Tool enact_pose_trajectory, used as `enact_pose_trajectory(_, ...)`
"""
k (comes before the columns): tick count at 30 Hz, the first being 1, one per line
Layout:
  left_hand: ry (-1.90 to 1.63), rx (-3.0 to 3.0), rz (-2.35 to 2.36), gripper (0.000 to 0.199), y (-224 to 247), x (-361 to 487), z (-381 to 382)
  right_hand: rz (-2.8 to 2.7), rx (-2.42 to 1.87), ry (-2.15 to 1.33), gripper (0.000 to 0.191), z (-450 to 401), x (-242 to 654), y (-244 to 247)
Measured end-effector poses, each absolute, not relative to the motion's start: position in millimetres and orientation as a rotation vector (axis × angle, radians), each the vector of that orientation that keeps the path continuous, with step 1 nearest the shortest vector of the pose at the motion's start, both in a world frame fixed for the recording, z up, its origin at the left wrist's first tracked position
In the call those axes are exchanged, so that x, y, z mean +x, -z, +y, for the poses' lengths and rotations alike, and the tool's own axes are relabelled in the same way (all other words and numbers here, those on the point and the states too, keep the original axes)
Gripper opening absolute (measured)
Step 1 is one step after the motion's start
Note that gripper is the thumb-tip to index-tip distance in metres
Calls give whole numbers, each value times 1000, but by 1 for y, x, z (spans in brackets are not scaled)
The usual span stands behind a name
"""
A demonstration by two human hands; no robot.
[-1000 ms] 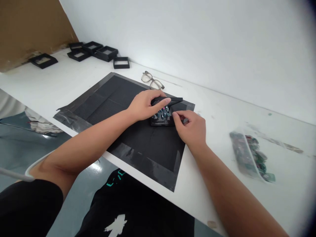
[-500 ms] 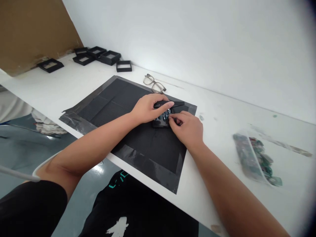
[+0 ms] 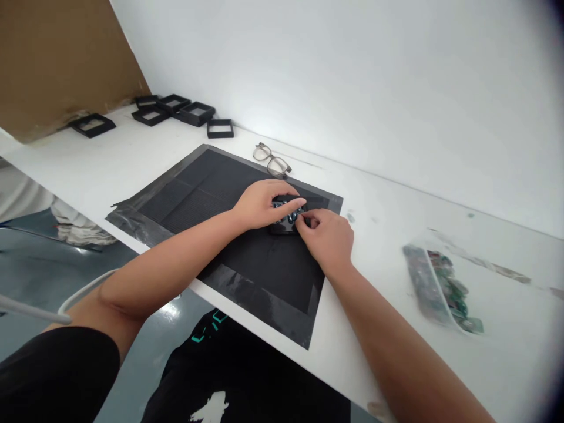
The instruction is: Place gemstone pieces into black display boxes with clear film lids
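A small black case point(image 3: 284, 228) with several shiny dark teal pieces in it lies on a black mat point(image 3: 264, 264). My left hand point(image 3: 268, 204) rests over its left side, thumb along the top and fingers curled round the far edge, holding it. At the right side of the case, my right hand point(image 3: 324, 232) has thumb and forefinger pinched together beside the shiny pieces. What that pinch holds, if anything, is too small to make out.
Eyeglasses point(image 3: 272, 160) lie just beyond the mat. Several black square frames point(image 3: 196, 113) sit at the back left of the white table point(image 3: 127, 141). A clear container point(image 3: 429, 288) of green and reddish pieces stands on the right.
The whole view has shifted slightly. My right thumb and forefinger have moved a little closer to my left thumb, over the case. My left hand keeps its place on the case.
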State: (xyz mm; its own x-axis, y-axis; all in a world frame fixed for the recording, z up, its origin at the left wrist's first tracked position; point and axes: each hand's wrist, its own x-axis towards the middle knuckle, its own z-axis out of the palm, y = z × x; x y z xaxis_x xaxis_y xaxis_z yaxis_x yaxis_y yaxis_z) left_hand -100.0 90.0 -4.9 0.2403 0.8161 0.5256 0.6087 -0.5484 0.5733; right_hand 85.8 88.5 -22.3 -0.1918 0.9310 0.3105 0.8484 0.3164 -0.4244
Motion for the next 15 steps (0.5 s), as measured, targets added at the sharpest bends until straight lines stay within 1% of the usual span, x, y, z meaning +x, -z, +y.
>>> enact_pose_trajectory(8,-1188,2292,1357,36,6,-97,88,-2062,-1621,-258,27,91,83,20)
enact_pose_trajectory(12,-1147,2335,1306,41,6,-97,88,-2019,-1600,-330,28,94,83,21)
enact_pose_trajectory(15,-1107,2368,1255,46,6,-99,89,-1971,-1536,-449,28,98,88,22)
